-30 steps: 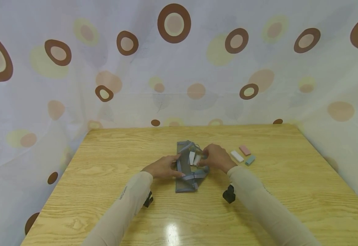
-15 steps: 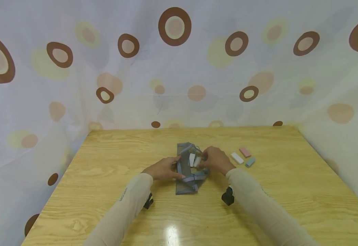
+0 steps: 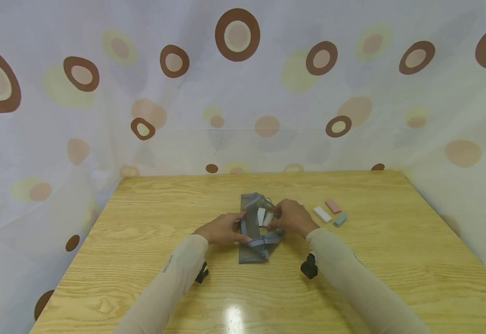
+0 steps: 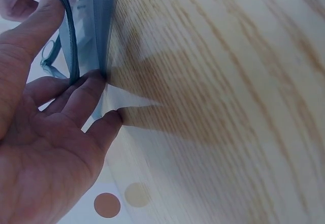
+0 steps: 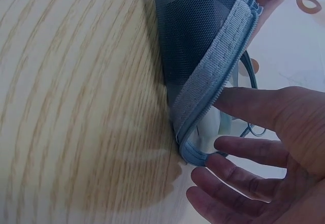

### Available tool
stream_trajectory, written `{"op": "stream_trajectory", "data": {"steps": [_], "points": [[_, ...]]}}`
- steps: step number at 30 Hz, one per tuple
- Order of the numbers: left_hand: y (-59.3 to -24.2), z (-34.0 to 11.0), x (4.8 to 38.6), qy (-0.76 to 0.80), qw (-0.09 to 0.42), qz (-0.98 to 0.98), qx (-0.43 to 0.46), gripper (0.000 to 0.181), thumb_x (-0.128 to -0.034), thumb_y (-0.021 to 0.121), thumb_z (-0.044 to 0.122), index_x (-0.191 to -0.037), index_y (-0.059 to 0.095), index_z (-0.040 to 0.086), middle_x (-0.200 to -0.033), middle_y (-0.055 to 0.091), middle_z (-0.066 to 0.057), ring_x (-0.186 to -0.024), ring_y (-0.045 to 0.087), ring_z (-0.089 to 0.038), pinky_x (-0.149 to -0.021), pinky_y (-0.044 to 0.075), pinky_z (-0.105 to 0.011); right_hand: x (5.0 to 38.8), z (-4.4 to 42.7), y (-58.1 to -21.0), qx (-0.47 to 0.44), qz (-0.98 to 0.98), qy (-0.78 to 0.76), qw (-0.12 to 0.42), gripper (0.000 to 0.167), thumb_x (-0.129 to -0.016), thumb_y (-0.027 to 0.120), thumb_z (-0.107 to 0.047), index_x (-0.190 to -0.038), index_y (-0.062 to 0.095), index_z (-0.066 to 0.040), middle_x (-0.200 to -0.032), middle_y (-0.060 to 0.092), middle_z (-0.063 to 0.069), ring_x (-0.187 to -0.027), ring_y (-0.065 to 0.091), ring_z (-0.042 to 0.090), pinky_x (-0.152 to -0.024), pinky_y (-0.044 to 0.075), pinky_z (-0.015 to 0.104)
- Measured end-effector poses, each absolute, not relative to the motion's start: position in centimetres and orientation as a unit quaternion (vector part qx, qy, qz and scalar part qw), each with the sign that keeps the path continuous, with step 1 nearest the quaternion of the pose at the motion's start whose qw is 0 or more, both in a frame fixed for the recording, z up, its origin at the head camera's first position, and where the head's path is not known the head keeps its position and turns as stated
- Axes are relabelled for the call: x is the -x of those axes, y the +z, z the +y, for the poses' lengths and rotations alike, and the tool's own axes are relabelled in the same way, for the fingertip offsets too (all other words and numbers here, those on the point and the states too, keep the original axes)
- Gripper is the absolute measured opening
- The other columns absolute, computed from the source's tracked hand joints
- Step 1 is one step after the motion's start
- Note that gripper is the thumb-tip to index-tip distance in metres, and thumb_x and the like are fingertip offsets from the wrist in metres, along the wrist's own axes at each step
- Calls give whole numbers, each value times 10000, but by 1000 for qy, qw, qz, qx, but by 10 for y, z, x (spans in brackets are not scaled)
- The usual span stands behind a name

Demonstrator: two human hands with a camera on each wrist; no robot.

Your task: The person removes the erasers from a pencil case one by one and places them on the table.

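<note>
Head view: grey-blue mesh pouch (image 3: pixel 251 253) lies on the counter (image 3: pixel 259 292), unzipped, between both hands. Left hand (image 3: pixel 222 228) grips its left side, thumb and fingers spread apart. Right hand (image 3: pixel 294 216) is at the opening from the other side, covering part of it. Two white blocks (image 3: pixel 261 216) show in there. Just right of that hand: loose white block (image 3: pixel 322 214), pink block (image 3: pixel 333 206), teal block (image 3: pixel 340 219), close together, clear of the pouch. Patterned sheet (image 3: pixel 193 102) hangs behind.

Left wrist: zip edge runs between thumb and fingers; part of the other hand, top left.

Right wrist: fingers moderately apart, thumb tip hidden by the zip edge, something white beside them; can't tell if it's held. Dark cord (image 5: pixel 251 71) behind.
</note>
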State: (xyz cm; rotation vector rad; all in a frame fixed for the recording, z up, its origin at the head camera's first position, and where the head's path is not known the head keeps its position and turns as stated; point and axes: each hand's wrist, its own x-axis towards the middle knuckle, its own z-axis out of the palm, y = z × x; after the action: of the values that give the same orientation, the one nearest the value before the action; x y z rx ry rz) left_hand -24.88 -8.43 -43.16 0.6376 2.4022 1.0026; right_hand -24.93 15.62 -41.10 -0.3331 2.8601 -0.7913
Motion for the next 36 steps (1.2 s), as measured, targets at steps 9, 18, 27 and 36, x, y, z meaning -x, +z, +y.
{"op": "stream_trajectory", "data": {"steps": [9,18,27,36], "points": [[-433,-84,249,375,230,868,-231,928,-911,785,295,-1598,231,6,-1613,322,-170,-1459,371,-292,-1179,338,-412,250,157,-412,109,956,-260,80,484,-783,890,-253,-1118,734,59,-1175,708,208,-1020,688,352,-833,580,483],[-433,-84,249,372,225,869,-235,924,-911,787,290,-1596,237,3,-1616,320,-164,-1464,363,-286,-1191,316,-405,250,157,-414,112,956,-259,79,475,-775,896,-250,-1107,741,52,-1170,711,200,-1018,688,344,-823,582,477],[-431,-83,247,364,224,874,-232,925,-913,785,293,-1598,233,8,-1618,310,-170,-1470,350,-286,-1194,309,-402,251,156,-415,113,955,-262,79,478,-778,894,-241,-1127,742,49,-1168,716,195,-1017,692,336,-822,583,470],[-431,-84,247,370,228,872,-225,918,-915,782,285,-1599,233,13,-1621,311,-160,-1471,352,-279,-1195,308,-406,251,155,-415,105,955,-263,86,491,-786,891,-241,-1150,734,49,-1183,711,193,-1038,685,347,-835,580,477]]}}
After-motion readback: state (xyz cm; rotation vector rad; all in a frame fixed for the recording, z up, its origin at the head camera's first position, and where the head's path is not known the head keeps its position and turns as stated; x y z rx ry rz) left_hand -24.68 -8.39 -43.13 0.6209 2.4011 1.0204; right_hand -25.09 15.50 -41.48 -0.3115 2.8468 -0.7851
